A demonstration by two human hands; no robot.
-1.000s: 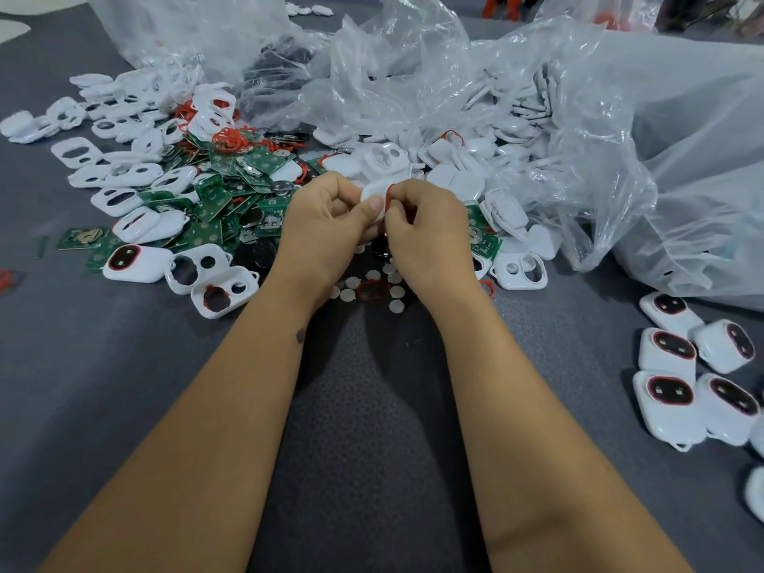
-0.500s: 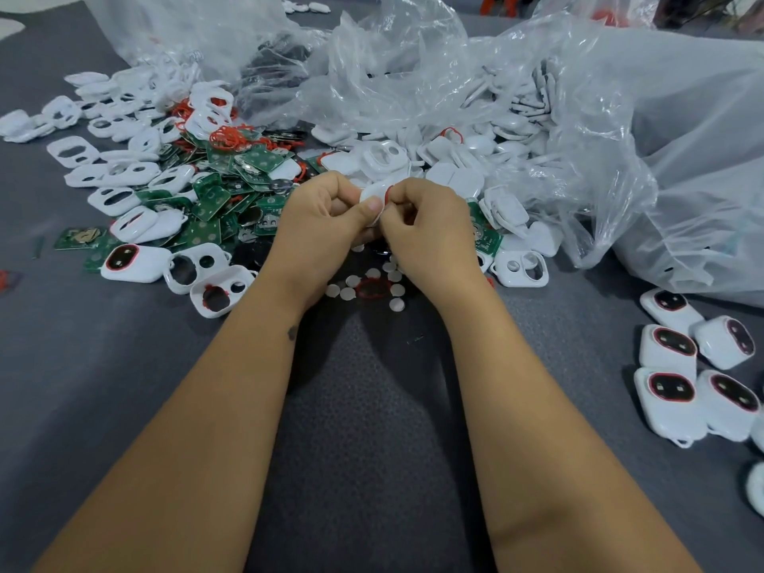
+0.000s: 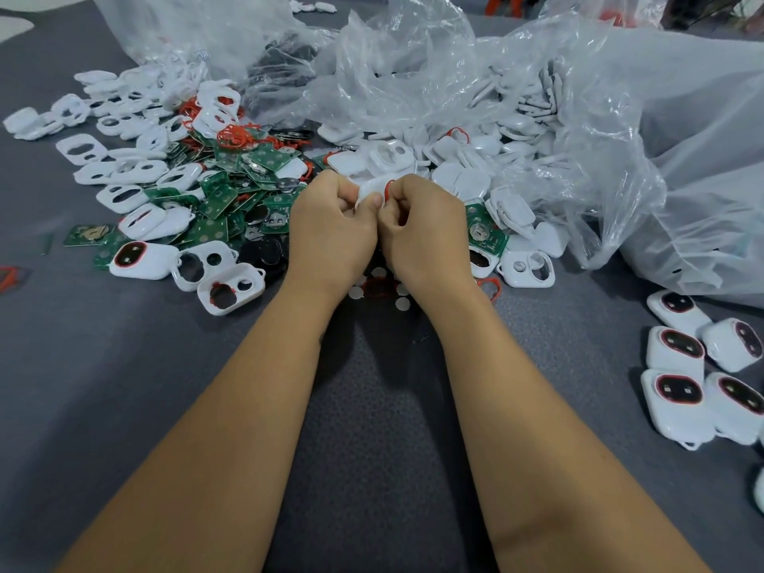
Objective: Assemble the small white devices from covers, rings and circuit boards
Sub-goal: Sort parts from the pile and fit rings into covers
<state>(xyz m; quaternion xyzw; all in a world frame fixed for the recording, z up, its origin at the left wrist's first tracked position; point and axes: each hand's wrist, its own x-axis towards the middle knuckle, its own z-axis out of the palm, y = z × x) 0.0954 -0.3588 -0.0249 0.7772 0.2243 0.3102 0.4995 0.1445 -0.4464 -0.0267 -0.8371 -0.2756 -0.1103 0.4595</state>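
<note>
Both hands closer, left hand (image 3: 330, 225), right hand (image 3: 423, 225), still pinching white cover (image 3: 369, 191)

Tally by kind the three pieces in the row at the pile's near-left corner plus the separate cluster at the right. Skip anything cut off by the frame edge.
closed devices with red-ringed windows: 6 (left; right)
empty covers with open holes: 2 ()
Total: 8
</note>
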